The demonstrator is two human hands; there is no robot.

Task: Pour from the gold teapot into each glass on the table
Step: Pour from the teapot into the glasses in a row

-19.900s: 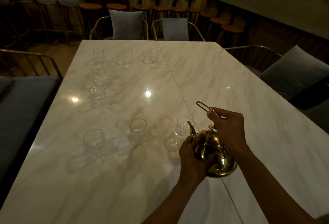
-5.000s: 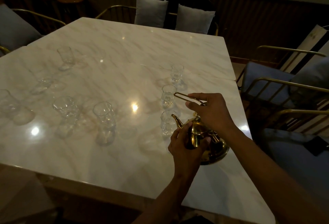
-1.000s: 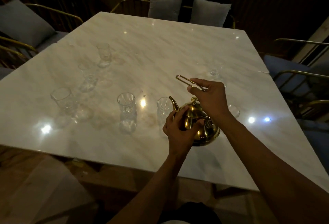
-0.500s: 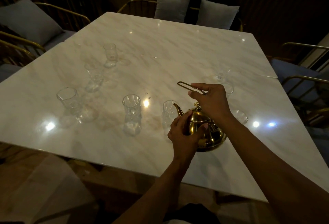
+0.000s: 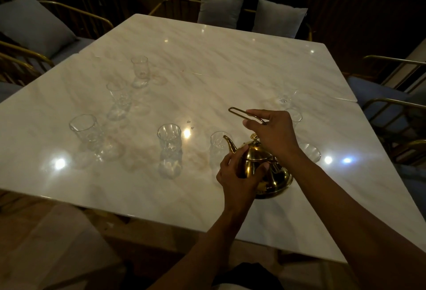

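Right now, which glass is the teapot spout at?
On the marble table, find the gold teapot gripped by both hands near the front edge. The glass sits right behind its spout, the nearest of the glasses standing left of the teapot.

No readable text, labels or numbers on anything in view

Both forearms are showing bare, with no sleeves reaching them. The left hand (image 5: 238, 175) and right hand (image 5: 274, 133) are wearing nothing.
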